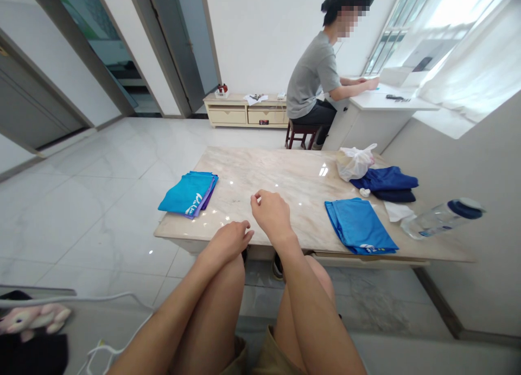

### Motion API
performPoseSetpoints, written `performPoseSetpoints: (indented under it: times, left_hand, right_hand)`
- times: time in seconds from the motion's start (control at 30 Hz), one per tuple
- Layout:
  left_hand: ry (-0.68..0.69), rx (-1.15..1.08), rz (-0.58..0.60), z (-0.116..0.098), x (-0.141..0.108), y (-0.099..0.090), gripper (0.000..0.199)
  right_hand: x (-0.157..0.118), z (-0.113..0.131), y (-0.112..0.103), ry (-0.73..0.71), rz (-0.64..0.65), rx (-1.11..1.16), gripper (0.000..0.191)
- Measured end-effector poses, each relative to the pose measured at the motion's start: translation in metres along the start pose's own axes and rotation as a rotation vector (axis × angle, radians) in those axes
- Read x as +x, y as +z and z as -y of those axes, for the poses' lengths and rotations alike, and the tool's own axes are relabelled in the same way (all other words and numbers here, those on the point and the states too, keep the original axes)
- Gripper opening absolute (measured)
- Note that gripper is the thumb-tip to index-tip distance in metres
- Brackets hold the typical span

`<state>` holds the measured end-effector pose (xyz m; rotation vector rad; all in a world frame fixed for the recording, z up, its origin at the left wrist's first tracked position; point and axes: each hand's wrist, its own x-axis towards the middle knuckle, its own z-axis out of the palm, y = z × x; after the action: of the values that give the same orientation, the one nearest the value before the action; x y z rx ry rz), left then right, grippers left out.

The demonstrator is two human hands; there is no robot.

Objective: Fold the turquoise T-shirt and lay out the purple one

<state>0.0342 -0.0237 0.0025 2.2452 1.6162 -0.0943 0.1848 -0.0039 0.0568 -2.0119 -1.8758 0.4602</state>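
Note:
My left hand [232, 238] hovers near the front edge of the marble-topped table, above my knee. Its fingers are loosely bent, thumb apart, and nothing shows in it. Over the tabletop, my right hand [272, 211] is loosely curled with a small gap between thumb and forefinger; I see nothing held there, though its other fingers are partly hidden. To the left lies a folded stack of cloth bags or garments [185, 193], bright blue with white lettering on top and purple layers beneath. Another folded blue cloth [362, 223] lies to the right. Neither hand touches them.
A clear water bottle [439, 218], dark-blue cloth [386, 182], white plastic bag [355, 160] and tissue [398, 211] are on the table's right side [301, 174]. Beyond, a person [311, 71] sits at a white desk [382, 101]. A low cabinet [228, 114] stands against the wall.

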Motion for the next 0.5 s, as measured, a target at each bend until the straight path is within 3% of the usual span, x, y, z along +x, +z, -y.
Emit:
performPoseSetpoints:
  times: [0.5]
  left_hand:
    - [0.007,0.007,0.012,0.0005,0.0004,0.0002,0.034]
  right_hand:
    - [-0.0017,0.0011,-0.001,0.007,0.012,-0.011,0.035]
